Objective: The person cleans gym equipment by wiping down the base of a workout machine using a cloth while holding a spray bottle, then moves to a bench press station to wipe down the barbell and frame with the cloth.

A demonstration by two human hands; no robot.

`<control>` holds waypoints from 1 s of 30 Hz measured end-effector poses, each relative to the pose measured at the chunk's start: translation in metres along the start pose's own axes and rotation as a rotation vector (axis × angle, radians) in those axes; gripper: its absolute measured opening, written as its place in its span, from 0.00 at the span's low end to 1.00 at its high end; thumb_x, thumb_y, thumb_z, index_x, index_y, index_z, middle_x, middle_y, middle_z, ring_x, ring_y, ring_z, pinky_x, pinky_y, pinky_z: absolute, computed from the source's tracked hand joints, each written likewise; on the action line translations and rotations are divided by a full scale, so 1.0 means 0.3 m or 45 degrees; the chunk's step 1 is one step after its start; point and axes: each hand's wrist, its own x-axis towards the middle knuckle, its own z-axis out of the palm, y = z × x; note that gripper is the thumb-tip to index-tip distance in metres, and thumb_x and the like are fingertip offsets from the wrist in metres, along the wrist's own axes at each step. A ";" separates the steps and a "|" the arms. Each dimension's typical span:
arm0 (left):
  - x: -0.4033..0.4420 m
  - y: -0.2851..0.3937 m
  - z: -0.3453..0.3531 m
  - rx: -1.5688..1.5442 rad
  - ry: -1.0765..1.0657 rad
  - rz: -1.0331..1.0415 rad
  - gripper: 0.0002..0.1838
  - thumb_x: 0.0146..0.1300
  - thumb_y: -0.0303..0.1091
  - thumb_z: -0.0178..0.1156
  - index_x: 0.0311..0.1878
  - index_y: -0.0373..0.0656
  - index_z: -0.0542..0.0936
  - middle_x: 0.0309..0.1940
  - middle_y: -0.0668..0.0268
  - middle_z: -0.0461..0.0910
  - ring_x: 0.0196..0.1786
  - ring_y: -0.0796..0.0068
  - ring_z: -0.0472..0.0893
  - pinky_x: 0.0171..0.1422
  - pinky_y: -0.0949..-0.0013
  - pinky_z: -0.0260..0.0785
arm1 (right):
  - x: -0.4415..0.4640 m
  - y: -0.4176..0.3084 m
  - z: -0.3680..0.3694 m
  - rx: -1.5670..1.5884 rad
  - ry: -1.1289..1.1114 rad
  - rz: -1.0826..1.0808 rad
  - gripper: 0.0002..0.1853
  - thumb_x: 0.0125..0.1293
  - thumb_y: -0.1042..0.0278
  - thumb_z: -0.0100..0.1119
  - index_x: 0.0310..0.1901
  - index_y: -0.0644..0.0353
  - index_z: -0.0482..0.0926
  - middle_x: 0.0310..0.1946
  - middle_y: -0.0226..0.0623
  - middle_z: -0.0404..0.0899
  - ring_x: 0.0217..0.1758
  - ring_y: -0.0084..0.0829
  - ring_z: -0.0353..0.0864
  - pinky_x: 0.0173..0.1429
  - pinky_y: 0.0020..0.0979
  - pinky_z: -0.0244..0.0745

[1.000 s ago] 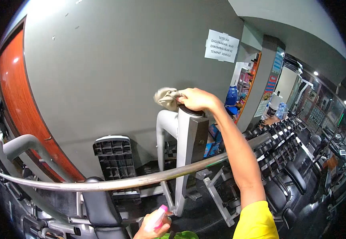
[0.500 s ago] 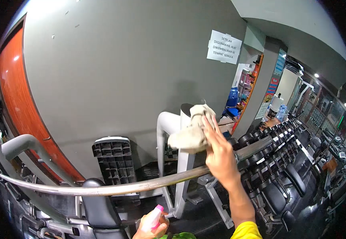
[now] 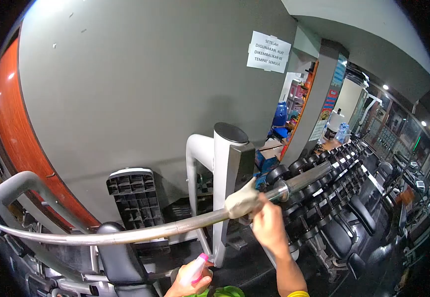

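Note:
A long metal bar [image 3: 140, 234] crosses the view, with a thicker sleeve end at the right. My right hand [image 3: 269, 222] is closed on a pale cloth [image 3: 242, 200], which lies against the bar just left of its collar [image 3: 283, 190]. Behind the bar rises a light grey upright post [image 3: 221, 173] with a black round cap. Low in the centre, my left hand [image 3: 190, 284] is wrapped round a spray bottle [image 3: 195, 270] with a pink top.
Dumbbells on a rack [image 3: 324, 198] run back along the right side. A padded bench [image 3: 121, 257] is below the bar, and a black step platform [image 3: 138, 200] leans on the wall. A red-brown door [image 3: 14, 109] is at the left.
My right hand has moved the cloth from the top of the post down onto the bar, uncovering the post's black cap. My left hand still holds the bottle. The view has shifted slightly.

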 end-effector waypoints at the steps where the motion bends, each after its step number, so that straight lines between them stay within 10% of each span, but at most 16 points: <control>1: -0.003 0.003 0.000 0.004 -0.001 0.017 0.24 0.59 0.44 0.64 0.47 0.32 0.73 0.25 0.66 0.80 0.30 0.77 0.79 0.40 0.73 0.71 | 0.013 0.018 -0.018 0.232 -0.069 0.271 0.04 0.63 0.75 0.52 0.33 0.67 0.71 0.28 0.44 0.78 0.32 0.38 0.79 0.40 0.32 0.73; 4: -0.007 -0.007 0.003 0.021 0.038 0.102 0.24 0.59 0.45 0.64 0.47 0.32 0.73 0.25 0.66 0.80 0.29 0.77 0.79 0.40 0.73 0.71 | 0.073 -0.014 -0.021 0.913 0.605 0.220 0.09 0.74 0.66 0.46 0.40 0.62 0.72 0.27 0.24 0.70 0.30 0.21 0.69 0.35 0.24 0.67; 5: -0.014 -0.013 0.007 0.021 0.043 0.100 0.24 0.59 0.45 0.64 0.47 0.32 0.73 0.25 0.66 0.80 0.29 0.77 0.79 0.40 0.73 0.71 | 0.092 0.053 -0.053 1.715 0.112 -0.282 0.10 0.74 0.66 0.45 0.42 0.61 0.75 0.30 0.26 0.73 0.35 0.19 0.70 0.38 0.23 0.68; 7: -0.027 -0.022 0.010 -0.019 0.041 -0.002 0.25 0.60 0.45 0.64 0.48 0.31 0.73 0.25 0.66 0.80 0.29 0.77 0.78 0.40 0.73 0.71 | 0.134 -0.006 -0.010 0.221 0.491 -0.264 0.07 0.70 0.70 0.51 0.44 0.59 0.78 0.37 0.31 0.77 0.44 0.23 0.74 0.52 0.32 0.71; 9: -0.027 -0.008 0.006 0.060 0.049 0.049 0.25 0.60 0.45 0.64 0.48 0.31 0.73 0.25 0.66 0.80 0.29 0.77 0.78 0.40 0.72 0.71 | 0.270 -0.202 -0.099 -0.788 0.436 -0.896 0.10 0.59 0.72 0.57 0.42 0.58 0.80 0.39 0.32 0.80 0.48 0.30 0.77 0.65 0.45 0.66; 15: -0.050 0.013 0.016 -0.025 0.098 -0.004 0.23 0.60 0.41 0.64 0.49 0.31 0.72 0.24 0.66 0.80 0.30 0.78 0.78 0.40 0.72 0.71 | 0.267 -0.115 0.042 -0.828 -0.228 -1.217 0.10 0.57 0.67 0.52 0.40 0.58 0.78 0.38 0.36 0.81 0.52 0.33 0.77 0.75 0.46 0.50; 19: -0.065 0.012 0.024 -0.060 0.119 -0.023 0.22 0.60 0.38 0.64 0.49 0.31 0.72 0.24 0.66 0.80 0.29 0.80 0.78 0.39 0.73 0.70 | 0.232 -0.084 0.046 -0.877 -0.555 -1.272 0.08 0.54 0.66 0.54 0.35 0.57 0.77 0.33 0.37 0.79 0.49 0.33 0.79 0.71 0.39 0.59; 25: -0.066 0.020 0.032 -0.031 0.104 -0.098 0.19 0.60 0.33 0.63 0.48 0.30 0.72 0.24 0.66 0.79 0.28 0.80 0.77 0.38 0.75 0.70 | 0.361 -0.082 -0.032 -0.803 -0.177 -1.557 0.07 0.55 0.66 0.55 0.35 0.55 0.77 0.34 0.35 0.79 0.46 0.35 0.80 0.59 0.36 0.74; 30: -0.051 0.016 0.052 -0.163 0.120 -0.051 0.17 0.60 0.32 0.62 0.47 0.30 0.72 0.23 0.67 0.78 0.28 0.80 0.77 0.37 0.75 0.70 | 0.439 -0.085 -0.153 -0.347 -0.006 -1.073 0.18 0.54 0.81 0.52 0.49 0.63 0.76 0.47 0.47 0.78 0.52 0.43 0.80 0.60 0.39 0.74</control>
